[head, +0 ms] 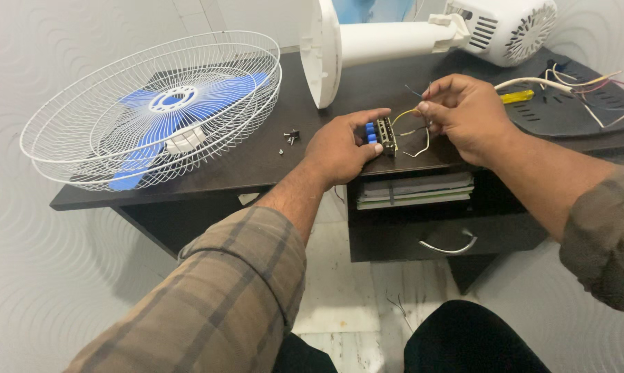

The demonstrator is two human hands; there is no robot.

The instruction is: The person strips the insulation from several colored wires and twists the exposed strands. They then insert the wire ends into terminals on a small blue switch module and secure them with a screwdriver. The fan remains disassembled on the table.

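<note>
L hand (339, 148): fingers curled shut round a small black switch block (384, 135) w/ blue push-buttons on its near side, thumb on top, block held just above the bench (257, 162) front edge. R hand (467, 117): fingertips pinched closed on thin wires (412, 114) (yellow, white, dark) that run from the block's far side; wires loop down betw. the two hands. Hands near each other, not touching.

Behind the hands, a white fan stand w/ round base (322, 52) lies on its side, column running right to the white motor housing (509, 27) at bench's far right. Right of the R hand: black plastic cover (567, 114) w/ a bundle of loose coloured wires (588, 86) over it, and a yellow-handled tool (518, 97), partly hidden. Left of L hand: few small screws (290, 137) on the bench. Further left, white wire fan guard (153, 110) w/ blue blades inside, overhanging the bench's left end. Under the bench top: shelf w/ stacked papers (415, 190), drawer w/ metal handle (450, 246) below.
</note>
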